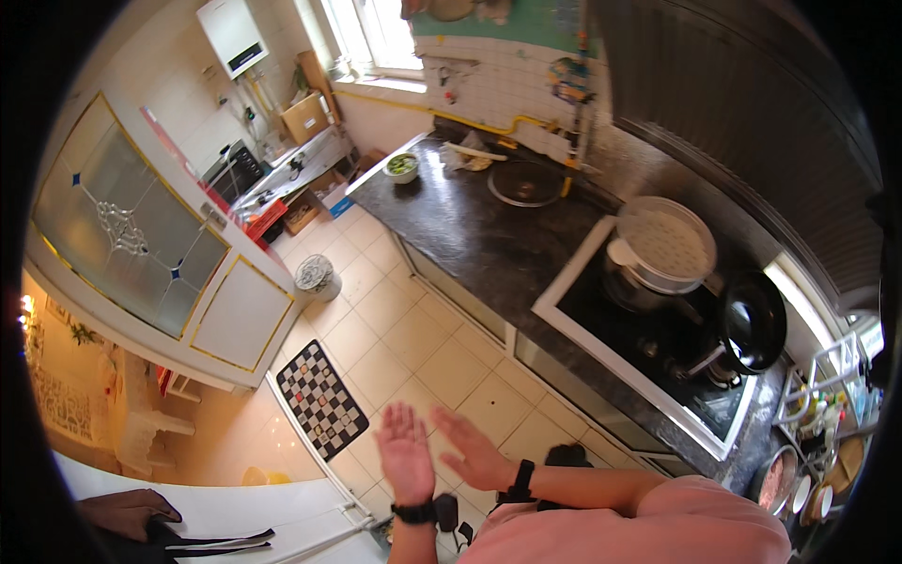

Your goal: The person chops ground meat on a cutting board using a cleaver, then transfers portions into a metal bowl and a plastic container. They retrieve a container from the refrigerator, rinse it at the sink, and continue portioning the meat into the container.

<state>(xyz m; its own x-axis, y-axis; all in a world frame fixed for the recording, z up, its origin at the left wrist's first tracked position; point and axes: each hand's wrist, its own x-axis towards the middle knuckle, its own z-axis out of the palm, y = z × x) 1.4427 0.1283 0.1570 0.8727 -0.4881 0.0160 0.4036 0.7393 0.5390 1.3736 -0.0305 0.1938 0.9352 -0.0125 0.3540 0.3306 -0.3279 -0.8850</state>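
Note:
My left hand [406,455] is held over the tiled floor, its palm turned up and its fingers stretched out. Beside it, my right hand [473,449] is raised with the thumb apart from the fingers, facing the left palm across a small gap. Neither hand holds anything. Black bands circle both wrists. To the right, a steamer pot [666,243] stands on the black gas hob [634,338]; pale contents fill its top tier, though I cannot tell what they are. A black wok [754,323] sits on the nearer burner.
The dark countertop [468,225] carries a bowl of green food [402,168] and a glass lid [526,183]. A meat-filled pan [775,479] stands near a dish rack [821,395]. On the floor are a bin [318,277] and a checkered mat [322,400], near an open door [243,310].

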